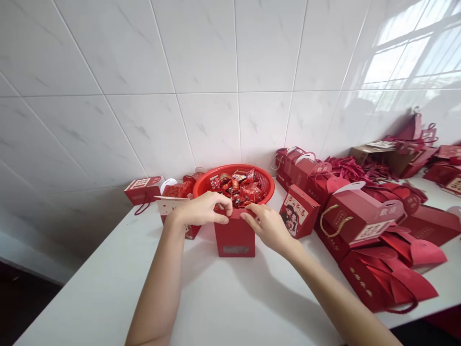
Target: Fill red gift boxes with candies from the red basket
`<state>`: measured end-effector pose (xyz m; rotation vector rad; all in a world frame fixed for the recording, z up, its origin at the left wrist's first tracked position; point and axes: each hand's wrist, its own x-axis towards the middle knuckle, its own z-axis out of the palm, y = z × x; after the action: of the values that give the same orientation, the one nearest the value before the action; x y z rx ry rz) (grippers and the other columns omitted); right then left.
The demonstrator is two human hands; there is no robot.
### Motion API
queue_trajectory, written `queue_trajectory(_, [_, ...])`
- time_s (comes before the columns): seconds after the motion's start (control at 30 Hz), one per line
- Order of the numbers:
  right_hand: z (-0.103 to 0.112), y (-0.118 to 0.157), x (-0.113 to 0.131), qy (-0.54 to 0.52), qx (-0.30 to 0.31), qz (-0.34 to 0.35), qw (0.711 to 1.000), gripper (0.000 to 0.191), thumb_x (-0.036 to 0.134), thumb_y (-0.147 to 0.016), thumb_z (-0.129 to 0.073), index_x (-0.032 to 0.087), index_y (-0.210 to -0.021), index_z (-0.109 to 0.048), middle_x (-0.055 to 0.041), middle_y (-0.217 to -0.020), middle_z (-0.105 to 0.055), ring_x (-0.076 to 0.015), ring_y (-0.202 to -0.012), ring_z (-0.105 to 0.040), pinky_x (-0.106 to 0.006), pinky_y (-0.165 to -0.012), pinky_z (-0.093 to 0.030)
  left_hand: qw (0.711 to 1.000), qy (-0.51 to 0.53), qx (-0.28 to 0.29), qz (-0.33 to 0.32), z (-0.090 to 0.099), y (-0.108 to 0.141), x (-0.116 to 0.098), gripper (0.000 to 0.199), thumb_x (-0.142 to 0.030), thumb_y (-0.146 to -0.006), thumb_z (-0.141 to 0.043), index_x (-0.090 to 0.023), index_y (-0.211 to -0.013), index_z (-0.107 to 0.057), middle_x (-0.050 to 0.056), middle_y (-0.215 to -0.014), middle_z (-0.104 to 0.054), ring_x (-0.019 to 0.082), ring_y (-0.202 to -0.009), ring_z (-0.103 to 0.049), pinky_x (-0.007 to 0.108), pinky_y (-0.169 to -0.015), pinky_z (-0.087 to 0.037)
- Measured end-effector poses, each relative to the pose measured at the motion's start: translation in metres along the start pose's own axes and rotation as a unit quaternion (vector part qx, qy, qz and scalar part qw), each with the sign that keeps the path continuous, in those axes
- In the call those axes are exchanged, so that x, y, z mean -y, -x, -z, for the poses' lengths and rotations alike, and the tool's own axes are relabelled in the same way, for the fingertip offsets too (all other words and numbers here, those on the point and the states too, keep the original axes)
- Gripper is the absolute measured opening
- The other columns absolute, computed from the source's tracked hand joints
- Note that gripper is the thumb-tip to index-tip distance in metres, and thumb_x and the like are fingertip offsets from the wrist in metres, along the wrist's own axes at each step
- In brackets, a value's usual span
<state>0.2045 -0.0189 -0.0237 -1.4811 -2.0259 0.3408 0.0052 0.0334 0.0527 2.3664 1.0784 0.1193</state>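
Note:
My left hand (203,209) and my right hand (264,226) grip the open top edges of an upright red paper gift box (235,238) from either side. The box stands on a white counter (108,298), with a small grey label on its front. Just behind it sits a round red plastic basket (212,180) full of wrapped sweets (241,190), partly hidden by my fingers. Beyond my left wrist, a red box with a white heart-patterned flap (171,205) stands close by. The inside of the box in my hands is hidden.
Many red gift boxes, some flat and some assembled, with rope handles (363,226) crowd the counter's right side. A small red box (143,190) stands at the far left by the white tiled wall (201,81). The counter's front edge runs near my arms.

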Motion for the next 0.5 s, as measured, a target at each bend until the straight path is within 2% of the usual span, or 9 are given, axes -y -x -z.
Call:
queue_trajectory(0.1, [-0.010,0.000,-0.002,0.012,-0.031,0.001,0.999,0.014,0.028,-0.098,-0.054,0.020,-0.087,-0.057,-0.0043,-0.083,-0.066,-0.0191,-0.079,-0.058,-0.025,-0.063,-0.031,1.000,-0.005,-0.012,0.014,-0.007,-0.008,0.004,0.008,-0.020,-0.071,-0.058,-0.019,-0.069,-0.050,-0.004,-0.073,-0.052,0.015,-0.071,-0.047,0.027,-0.065,-0.032])
queue_trajectory(0.2, [-0.023,-0.001,-0.009,-0.020,-0.067,0.006,0.998,0.009,0.025,-0.097,-0.054,0.021,-0.089,-0.057,-0.0024,-0.080,-0.065,-0.0177,-0.073,-0.057,-0.025,-0.061,-0.032,1.000,0.009,-0.016,0.011,-0.012,-0.014,0.006,0.014,-0.017,-0.067,-0.054,-0.019,-0.065,-0.040,-0.005,-0.064,-0.041,0.013,-0.064,-0.040,0.027,-0.060,-0.029])
queue_trajectory(0.3, [-0.034,0.006,-0.014,-0.057,-0.102,0.032,0.993,0.010,0.024,-0.096,-0.055,0.021,-0.087,-0.058,-0.0009,-0.076,-0.063,-0.0155,-0.066,-0.054,-0.024,-0.061,-0.035,1.000,0.012,0.011,0.005,-0.009,-0.012,0.004,0.016,-0.020,-0.069,-0.059,-0.019,-0.065,-0.044,-0.004,-0.066,-0.046,0.013,-0.066,-0.044,0.026,-0.061,-0.032])
queue_trajectory(0.4, [-0.029,0.023,-0.007,-0.063,-0.151,0.078,0.984,0.016,0.024,-0.096,-0.057,0.020,-0.081,-0.060,-0.0010,-0.071,-0.061,-0.0146,-0.064,-0.052,-0.025,-0.060,-0.036,0.998,0.019,0.045,-0.040,0.001,0.000,0.001,0.015,-0.029,-0.073,-0.068,-0.019,-0.071,-0.057,-0.001,-0.082,-0.060,0.017,-0.079,-0.055,0.025,-0.069,-0.041])
queue_trajectory(0.5, [0.002,0.052,0.011,-0.072,-0.210,0.136,0.966,0.021,0.025,-0.098,-0.054,0.019,-0.080,-0.062,-0.0011,-0.068,-0.060,-0.0146,-0.065,-0.052,-0.025,-0.060,-0.040,0.987,0.089,0.030,-0.129,0.011,0.016,0.007,0.026,-0.045,-0.077,-0.073,-0.021,-0.087,-0.068,0.006,-0.113,-0.066,0.023,-0.105,-0.059,0.029,-0.088,-0.048])
